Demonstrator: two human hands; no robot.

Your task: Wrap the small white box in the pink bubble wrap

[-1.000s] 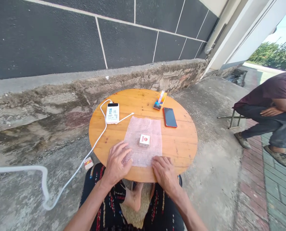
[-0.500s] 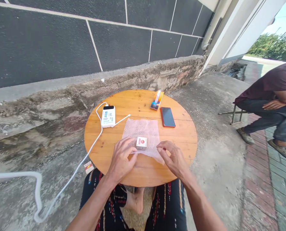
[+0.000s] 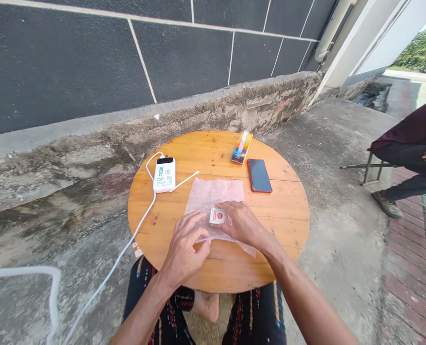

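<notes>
Box: small, white, red-marked (square top), laid on bubble wrap on the table.
Left grip: clenched on the wrap's near edge.
Right grip: laid against the box; closure cannot be told.

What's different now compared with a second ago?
The left hand has pinched the near edge of the bubble wrap and lifted it towards the small box. The right hand moved forward from that edge, and its fingers now rest on the box. The box, power bank, phone and tape dispenser kept their places on the table.
</notes>
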